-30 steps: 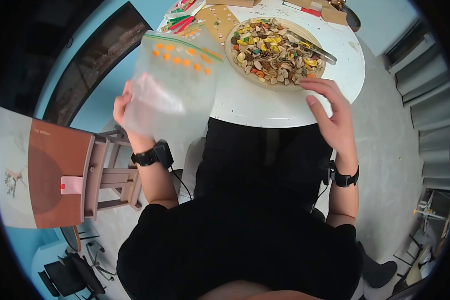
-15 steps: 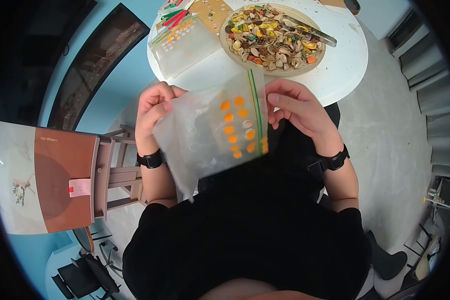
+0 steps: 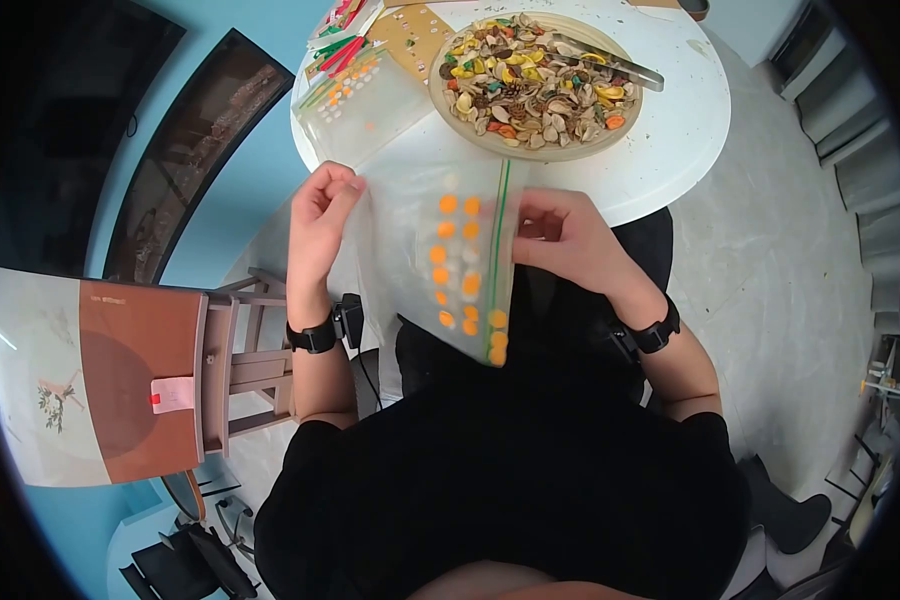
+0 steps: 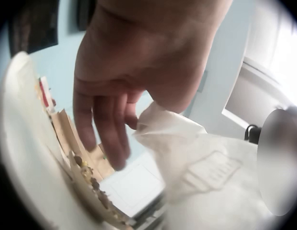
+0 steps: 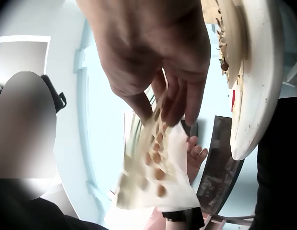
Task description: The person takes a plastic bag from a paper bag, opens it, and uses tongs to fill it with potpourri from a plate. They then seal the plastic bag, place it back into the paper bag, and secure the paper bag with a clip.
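Note:
A translucent zip bag (image 3: 395, 250) with orange dots and a green zip strip hangs between both hands over the lap. My left hand (image 3: 320, 215) pinches its closed-end corner between thumb and forefinger. In the left wrist view that corner of the bag (image 4: 211, 177) bunches under the thumb, the other fingers hanging loose. My right hand (image 3: 575, 240) is at the zip edge on the other side. The right wrist view shows the right hand (image 5: 153, 57) pinching that edge with thumb and fingers, with the dotted side of the bag (image 5: 179, 196) below.
On the white round table (image 3: 660, 140) sits a round tray (image 3: 540, 153) of dried potpourri pieces, with metal tongs (image 3: 620, 70) lying across it. Another dotted zip bag (image 3: 370, 120) lies at the table's left, near red and green-handled tools (image 3: 342, 52). A wooden stool (image 3: 250, 350) stands left.
The bag came from over the table's left side to above the lap, its zip edge swinging to the right. My right hand moved in from beside the tray and took that edge.

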